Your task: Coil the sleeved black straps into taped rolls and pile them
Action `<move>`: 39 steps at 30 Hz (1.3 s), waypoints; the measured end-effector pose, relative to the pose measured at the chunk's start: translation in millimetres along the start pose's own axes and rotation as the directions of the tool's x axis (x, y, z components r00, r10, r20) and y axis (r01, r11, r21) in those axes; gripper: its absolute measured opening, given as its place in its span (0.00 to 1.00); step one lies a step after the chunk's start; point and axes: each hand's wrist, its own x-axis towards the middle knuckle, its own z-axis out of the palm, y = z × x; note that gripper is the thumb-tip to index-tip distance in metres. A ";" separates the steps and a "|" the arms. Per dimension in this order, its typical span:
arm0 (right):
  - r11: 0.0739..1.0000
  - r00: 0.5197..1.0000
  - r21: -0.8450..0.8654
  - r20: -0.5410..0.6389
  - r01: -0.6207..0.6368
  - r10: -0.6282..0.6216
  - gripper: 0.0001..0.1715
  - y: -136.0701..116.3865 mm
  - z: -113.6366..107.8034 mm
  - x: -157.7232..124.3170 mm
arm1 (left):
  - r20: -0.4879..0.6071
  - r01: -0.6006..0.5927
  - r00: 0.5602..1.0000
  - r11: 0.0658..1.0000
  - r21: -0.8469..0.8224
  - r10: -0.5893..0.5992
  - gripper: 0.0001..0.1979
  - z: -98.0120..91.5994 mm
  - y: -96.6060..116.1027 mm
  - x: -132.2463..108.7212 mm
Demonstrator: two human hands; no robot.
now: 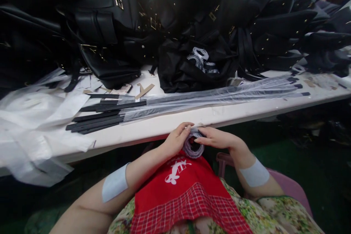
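Observation:
Both my hands hold a rolled-up black strap in a clear plastic sleeve (193, 148) just below the table's front edge, above my red apron. My left hand (177, 139) wraps its fingers over the coil's left and top side. My right hand (216, 139) pinches the coil from the right with thumb and fingers pressed on it. On the white table (153, 128) above my hands lie several long black straps (95, 119), some in clear plastic sleeves (219, 95) that stretch to the right.
A big heap of black leather bags with gold buckles (115, 25) fills the back of the table. Crumpled clear and white plastic (33, 128) covers the table's left end. Cardboard scraps (144, 90) lie near the bags. A pink stool (290, 186) shows under me.

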 end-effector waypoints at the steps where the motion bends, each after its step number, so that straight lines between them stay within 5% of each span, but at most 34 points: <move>1: 1.000 0.998 -0.020 0.063 0.009 -0.007 0.20 -2.3 1.4 2.1 | 0.021 -0.018 1.000 0.999 0.044 0.018 0.17 -3.8 -2.7 -6.1; 9: 0.999 0.975 -0.031 0.221 -0.016 0.022 0.23 -8.8 58.3 43.8 | -0.119 0.021 0.993 0.980 0.199 0.003 0.14 -39.8 -26.5 -50.0; 13: 0.971 0.955 -0.232 0.295 0.056 0.015 0.21 -32.9 50.9 63.5 | -0.131 0.070 0.990 0.980 0.187 -0.046 0.17 -59.6 -29.3 -67.6; 17: 0.918 0.991 -0.374 0.059 0.134 -0.120 0.19 -70.9 13.6 117.1 | -0.159 0.075 0.986 0.975 0.209 -0.041 0.19 -67.1 -24.2 -78.1; 21: 0.831 0.943 -0.556 -0.281 -0.009 -0.178 0.16 -84.0 -7.2 205.5 | -0.143 0.069 0.989 0.972 0.225 -0.037 0.24 -70.3 -15.6 -85.3; 24: 0.762 0.933 -0.646 -0.301 -0.046 -0.199 0.20 -78.5 -4.9 255.9 | -0.147 0.049 0.989 0.973 0.224 -0.017 0.29 -73.2 -11.8 -92.5; 27: 0.737 0.939 -0.676 -0.267 -0.020 -0.219 0.13 -74.6 -1.8 278.1 | -0.166 0.038 0.986 0.975 0.220 -0.001 0.31 -77.2 -14.0 -97.7; 32: 0.755 0.914 -0.654 -0.333 -0.045 -0.234 0.15 -84.8 -2.3 257.0 | -0.199 0.022 0.980 0.981 0.193 0.017 0.27 -83.5 -22.1 -98.3; 39: 0.884 0.912 -0.441 -0.282 0.154 -0.300 0.13 -102.0 23.7 136.8 | -0.136 0.021 0.990 0.999 -0.049 -0.027 0.25 -87.4 -34.7 -82.8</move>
